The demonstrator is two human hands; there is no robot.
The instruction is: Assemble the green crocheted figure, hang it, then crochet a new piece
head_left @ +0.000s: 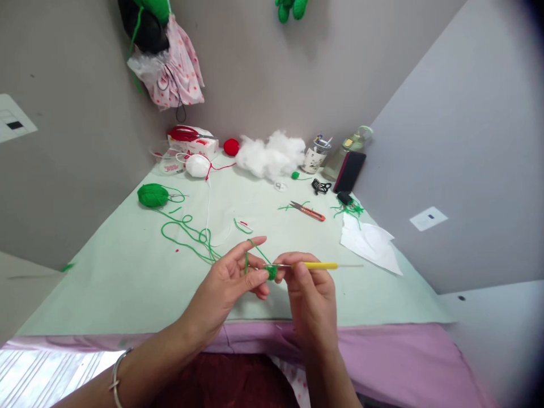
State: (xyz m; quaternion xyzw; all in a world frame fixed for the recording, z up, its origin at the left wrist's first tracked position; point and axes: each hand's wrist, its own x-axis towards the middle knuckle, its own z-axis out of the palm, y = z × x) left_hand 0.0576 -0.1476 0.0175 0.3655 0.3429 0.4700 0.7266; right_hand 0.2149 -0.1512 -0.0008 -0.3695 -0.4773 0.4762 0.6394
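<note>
Between thumb and fingers, my left hand (236, 275) pinches a small green crochet piece (271, 272). Its index finger is raised, with the green working yarn looped over it. My right hand (312, 289) grips a crochet hook (318, 265) by its yellow handle, and the metal tip reaches into the green piece. Whether a loop sits on the hook is too small to tell. From my left hand the strand trails in loose loops across the table to a ball of green yarn (153, 195) at the left.
Orange thread snips (308, 211) lie beyond my hands, near a black hair claw (321, 186). White stuffing (272, 156), a red yarn ball (232, 147) and a white yarn ball (198, 166) line the back. A phone (350, 171) leans against a bottle; white paper (372, 243) lies at right.
</note>
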